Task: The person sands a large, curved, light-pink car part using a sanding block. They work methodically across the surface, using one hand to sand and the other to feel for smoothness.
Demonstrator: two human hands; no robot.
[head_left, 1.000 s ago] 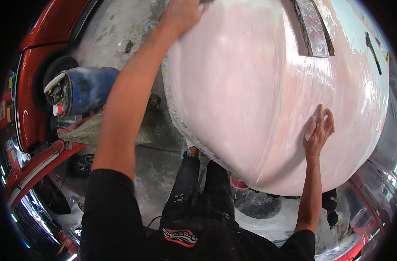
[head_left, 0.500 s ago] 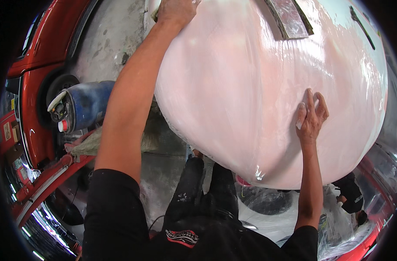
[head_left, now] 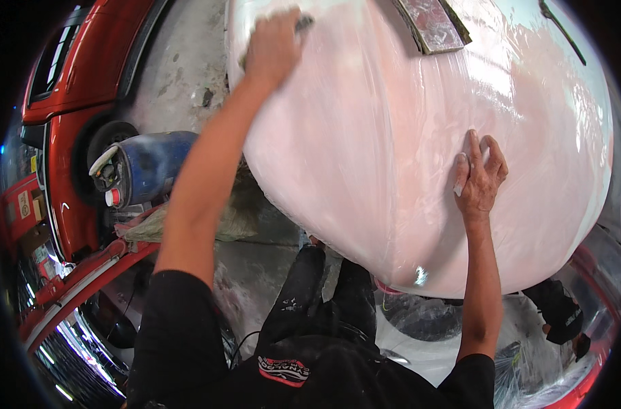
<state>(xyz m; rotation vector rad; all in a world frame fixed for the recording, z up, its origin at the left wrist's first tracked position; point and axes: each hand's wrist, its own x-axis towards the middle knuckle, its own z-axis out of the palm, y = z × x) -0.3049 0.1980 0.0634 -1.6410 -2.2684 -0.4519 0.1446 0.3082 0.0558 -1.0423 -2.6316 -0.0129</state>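
Panel (head_left: 337,170) below — left hand (head_left: 275,51) curled round a dark pad (head_left: 303,24), right hand (head_left: 482,184) loosely spread on the panel.

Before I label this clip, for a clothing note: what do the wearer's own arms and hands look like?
Short black sleeves, plain where visible, leave the forearms bare. The left hand and right hand are ungloved; no watch or wristband shows on either.
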